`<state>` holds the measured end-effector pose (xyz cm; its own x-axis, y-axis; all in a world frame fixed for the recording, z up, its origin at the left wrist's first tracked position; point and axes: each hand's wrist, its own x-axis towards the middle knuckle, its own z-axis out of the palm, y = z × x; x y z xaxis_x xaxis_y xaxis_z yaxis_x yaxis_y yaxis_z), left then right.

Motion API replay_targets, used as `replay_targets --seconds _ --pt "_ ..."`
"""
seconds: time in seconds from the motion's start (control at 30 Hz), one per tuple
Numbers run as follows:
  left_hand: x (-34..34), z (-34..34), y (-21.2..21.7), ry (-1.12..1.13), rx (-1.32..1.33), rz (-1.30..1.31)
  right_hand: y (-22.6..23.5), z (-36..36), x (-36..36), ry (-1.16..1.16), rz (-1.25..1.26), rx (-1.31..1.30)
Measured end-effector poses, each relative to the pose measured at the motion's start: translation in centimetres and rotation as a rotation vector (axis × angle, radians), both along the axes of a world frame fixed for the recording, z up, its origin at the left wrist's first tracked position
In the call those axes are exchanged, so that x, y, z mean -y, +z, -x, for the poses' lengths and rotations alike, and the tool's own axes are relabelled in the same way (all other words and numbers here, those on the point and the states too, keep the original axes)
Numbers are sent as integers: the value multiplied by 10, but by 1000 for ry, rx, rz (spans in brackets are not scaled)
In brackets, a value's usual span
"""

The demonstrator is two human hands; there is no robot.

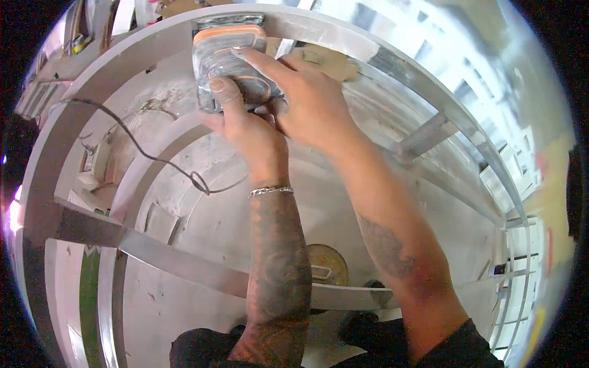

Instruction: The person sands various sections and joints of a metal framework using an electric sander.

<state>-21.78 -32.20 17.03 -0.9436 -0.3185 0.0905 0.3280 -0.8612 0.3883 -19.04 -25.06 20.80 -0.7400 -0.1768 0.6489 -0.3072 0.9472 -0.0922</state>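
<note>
Both my hands are on a dusty electric sander [215,58], grey and black with an orange band at its far end. Its front edge lies against the curved grey rail of a large frame [331,34]. My left hand [248,132] grips the near end, thumb on top and fingers partly hidden beneath it. From the right, my right hand [310,101] wraps over the sander's side, with the index finger stretched along its top. The sander's underside is hidden.
A dark cord [141,150] loops in the air left of my hands. Crossbars [429,135] join the frame's rails. Below lies a dusty floor [202,233] with a round yellowish disc [328,264]. Brown cardboard-like material [319,58] lies beyond the rail.
</note>
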Motion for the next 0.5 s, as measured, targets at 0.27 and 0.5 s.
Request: replay_targets --seconds 0.27,0.5 --pt "-24 2 -9 9 -16 273 2 -11 -33 -13 63 3" --pt "-44 -8 -2 -69 -85 464 -2 -31 -55 -174 101 5"
